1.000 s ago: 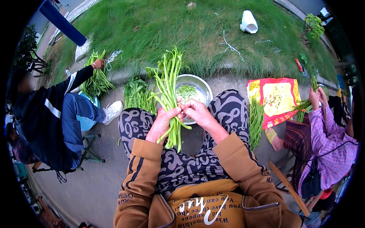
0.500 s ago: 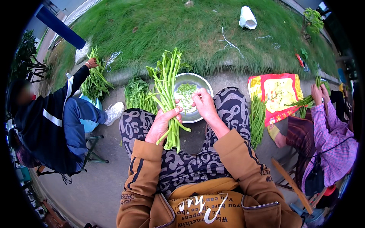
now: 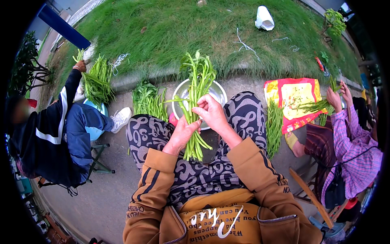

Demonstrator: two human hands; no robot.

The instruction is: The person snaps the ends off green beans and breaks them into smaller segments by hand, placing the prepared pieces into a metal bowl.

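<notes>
My left hand is closed round a bunch of long green vegetable stems, with leafy tops pointing away and cut ends hanging over my lap. My right hand is pinched against the same bunch, just above the left hand. Thumb and forefinger appear to hold a stem, though the tips are partly hidden. Behind the bunch a round metal basin rests on the ground beyond my knees. The stems now cover most of what lies inside it.
Leafy greens lie left of the basin, and long stems lie to its right. A red and yellow sack is spread nearby. Seated people handle stems on either side. A blue basin stands left; grass borders the paving.
The bunch has shifted right, in front of the basin, with my left hand. My right hand has come from over the basin onto the stems. The person at left has lifted some stems away.
</notes>
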